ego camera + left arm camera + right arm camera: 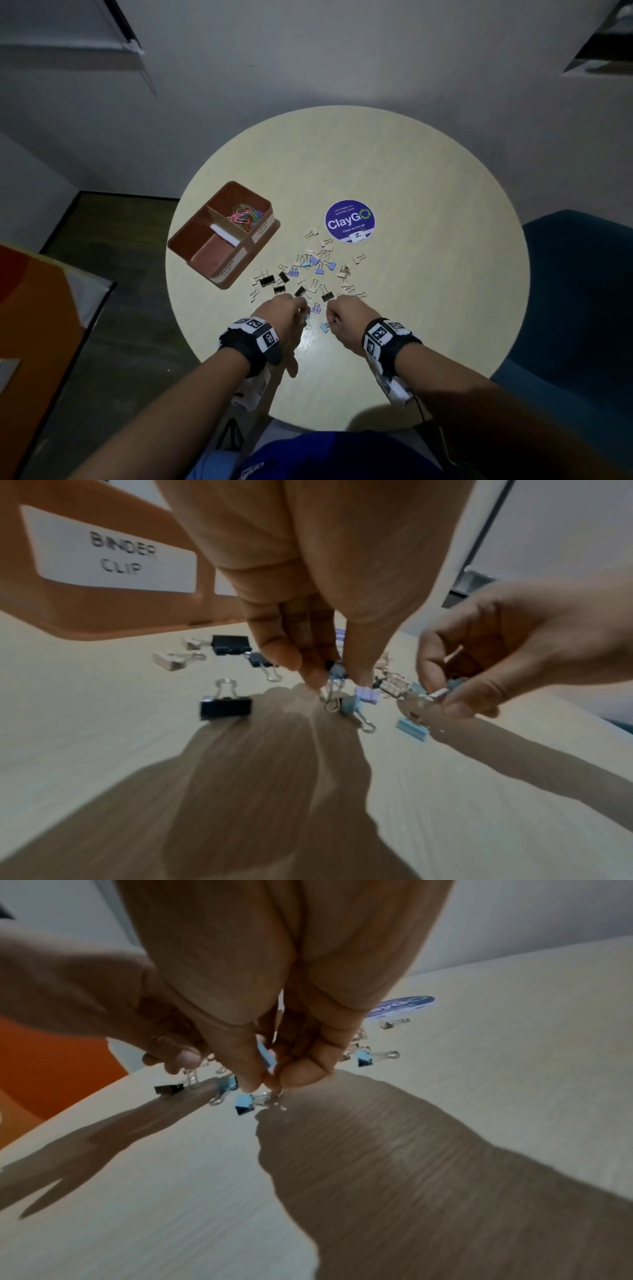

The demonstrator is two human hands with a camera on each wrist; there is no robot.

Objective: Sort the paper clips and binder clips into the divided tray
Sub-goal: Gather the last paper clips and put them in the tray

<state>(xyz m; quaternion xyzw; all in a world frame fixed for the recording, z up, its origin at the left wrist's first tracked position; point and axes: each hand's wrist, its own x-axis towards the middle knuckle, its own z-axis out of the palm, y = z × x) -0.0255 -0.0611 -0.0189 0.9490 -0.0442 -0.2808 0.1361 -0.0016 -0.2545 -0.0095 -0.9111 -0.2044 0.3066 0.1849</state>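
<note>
A brown divided tray (245, 260) sits at the table's left, with coloured paper clips (246, 214) in its far compartment. The near compartment, labelled "BINDER CLIP" (113, 555), shows nothing inside. Several binder clips (315, 270), black, blue, purple and pale, lie scattered mid-table. My left hand (301, 306) hovers at the near edge of the scatter. In the left wrist view my left hand (337, 679) pinches a blue binder clip (335, 669) just above the table. My right hand (330, 311) is beside it and pinches another blue binder clip (267, 1056).
A round purple ClayGo sticker (349, 221) lies beyond the clips. The round pale table (411, 274) has bare surface to the right and far side. A blue chair (582, 291) stands at the right. An orange surface (34, 308) is at the left.
</note>
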